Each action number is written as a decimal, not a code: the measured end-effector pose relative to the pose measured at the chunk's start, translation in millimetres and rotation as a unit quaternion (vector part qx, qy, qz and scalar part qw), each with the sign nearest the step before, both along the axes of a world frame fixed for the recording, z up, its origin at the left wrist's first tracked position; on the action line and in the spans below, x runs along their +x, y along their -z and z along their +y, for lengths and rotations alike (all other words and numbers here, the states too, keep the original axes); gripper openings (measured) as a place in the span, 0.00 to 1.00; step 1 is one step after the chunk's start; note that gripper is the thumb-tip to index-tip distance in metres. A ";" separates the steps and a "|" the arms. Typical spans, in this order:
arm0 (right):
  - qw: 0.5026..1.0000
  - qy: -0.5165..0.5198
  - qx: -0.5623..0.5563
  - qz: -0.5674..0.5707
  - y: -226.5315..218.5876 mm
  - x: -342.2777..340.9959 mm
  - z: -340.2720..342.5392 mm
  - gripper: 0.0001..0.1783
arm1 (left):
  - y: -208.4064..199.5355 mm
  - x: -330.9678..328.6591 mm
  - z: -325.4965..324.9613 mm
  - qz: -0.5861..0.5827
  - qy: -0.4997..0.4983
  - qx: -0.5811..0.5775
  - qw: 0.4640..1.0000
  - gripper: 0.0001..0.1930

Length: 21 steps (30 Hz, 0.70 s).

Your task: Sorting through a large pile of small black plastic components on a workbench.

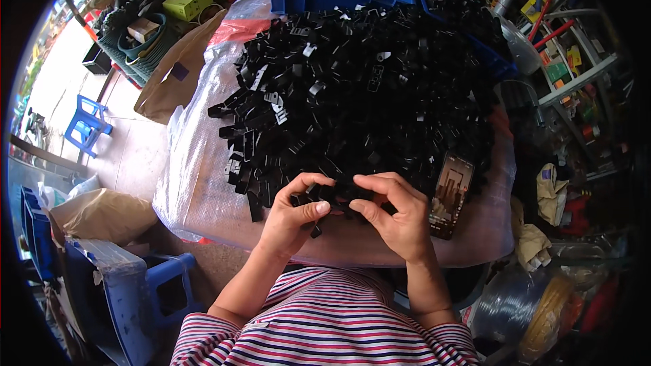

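Over a whitish sack (188,163), left fingers (308,213) and right fingers (392,190) grasp black pieces (324,193), with a blue stool (87,129) leftward.

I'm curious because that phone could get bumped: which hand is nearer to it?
Right. The right hand is just to the left of the phone; the left hand is farther left, beyond the right hand.
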State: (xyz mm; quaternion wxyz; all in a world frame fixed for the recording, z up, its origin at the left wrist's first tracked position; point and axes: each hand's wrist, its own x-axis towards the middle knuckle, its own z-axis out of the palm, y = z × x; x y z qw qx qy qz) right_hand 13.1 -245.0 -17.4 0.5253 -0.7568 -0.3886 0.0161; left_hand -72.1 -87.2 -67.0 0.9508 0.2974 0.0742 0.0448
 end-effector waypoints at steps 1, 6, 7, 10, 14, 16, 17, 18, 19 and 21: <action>0.999 0.026 -0.018 0.008 -3.3 -2.8 -1.4 0.19 | -2.8 -0.6 -0.7 -0.009 0.005 -0.002 1.000 0.16; 0.989 0.024 -0.008 -0.144 -2.1 -8.7 2.9 0.18 | -2.3 -1.0 -5.7 -0.008 -0.019 0.049 0.999 0.17; 0.994 0.025 -0.013 -0.102 -0.7 -12.3 4.9 0.18 | -2.0 -1.6 -5.4 -0.013 -0.021 0.057 0.998 0.17; 0.993 0.017 -0.015 -0.120 4.7 -9.8 7.2 0.18 | -3.4 -2.9 -3.7 -0.006 -0.031 0.053 0.998 0.18; 0.994 0.014 -0.021 -0.106 7.1 -7.7 4.3 0.17 | 0.9 -4.6 -3.7 0.000 -0.039 0.074 0.996 0.18; 0.993 -0.007 -0.025 -0.115 6.7 -7.0 3.2 0.17 | 1.2 -4.7 -5.1 -0.041 -0.067 0.149 0.986 0.18; 0.994 -0.007 -0.018 -0.110 8.5 -7.1 4.8 0.17 | 2.0 -5.0 -3.8 -0.052 -0.084 0.179 0.979 0.17; 0.992 0.002 -0.025 -0.125 9.2 -8.7 7.6 0.18 | 4.6 -5.5 -1.3 -0.042 -0.089 0.198 0.975 0.18; 0.992 -0.003 -0.023 -0.126 11.6 -10.3 8.6 0.18 | 5.5 -5.9 0.6 -0.051 -0.093 0.204 0.973 0.18; 0.998 -0.014 -0.018 -0.066 14.1 -13.2 7.2 0.18 | 5.5 -6.7 3.6 -0.065 -0.096 0.231 0.966 0.19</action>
